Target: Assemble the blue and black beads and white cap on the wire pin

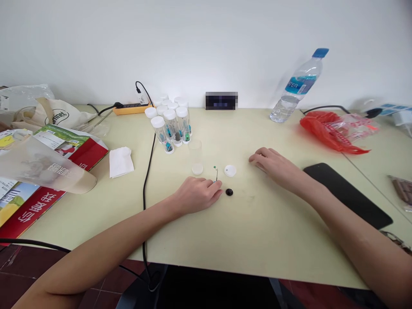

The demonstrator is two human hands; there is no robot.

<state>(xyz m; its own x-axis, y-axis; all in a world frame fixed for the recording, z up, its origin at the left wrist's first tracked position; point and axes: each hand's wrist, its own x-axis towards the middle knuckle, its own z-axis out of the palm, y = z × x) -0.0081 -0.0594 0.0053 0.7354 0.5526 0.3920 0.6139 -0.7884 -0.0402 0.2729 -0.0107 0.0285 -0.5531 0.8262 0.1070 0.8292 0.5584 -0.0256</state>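
1. Centrally, left hand (199,193): fingers drawn together at the foot of a green-tipped wire stem (216,172); grip partly hidden, firmness cannot be told.
2. Wire stem: upright, centre of the frame, at the left fingertips.
3. Black disc (229,192): just right of those fingertips, on the pale table (193,240).
4. White cap (230,171): flat, right of the stem.
5. Clear tube (195,150): upright, white end down, behind the left hand.
6. Right hand (273,165): released, loosely curled on the table, right of centre; nearest item the white cap.
7. Capped tubes (168,135): upright cluster, upper left of centre, small coloured contents.
8. Folded tissue (121,162): left of the frame.
9. Water bottle (298,86): blue cap, tilted in view, upper right.
10. Red plastic bag (322,131): upper right.
11. Black slab (347,195): beside the right forearm.
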